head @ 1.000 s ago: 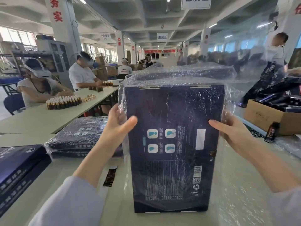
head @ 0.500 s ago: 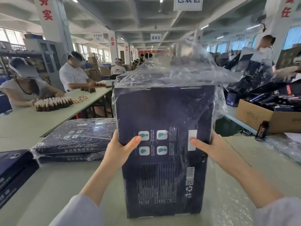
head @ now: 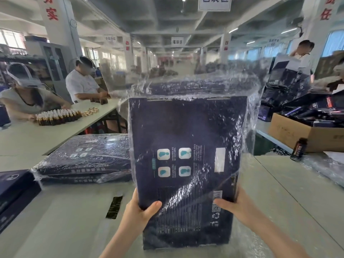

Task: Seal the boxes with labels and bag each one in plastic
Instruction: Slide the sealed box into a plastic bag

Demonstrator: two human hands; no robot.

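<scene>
We hold the dark blue box (head: 186,127) upright on the pale table (head: 290,192), its printed face toward us. Our left hand (head: 137,215) grips its lower left edge, thumb curled over the front, fingers hidden behind; our right hand (head: 240,207) grips the lower right edge the same way. The clear plastic bag (head: 250,112) covers the box from the top and hangs loose past its sides. Just left lie two bagged boxes (head: 83,159), stacked flat, and a dark label strip (head: 114,207) lies near our left hand.
</scene>
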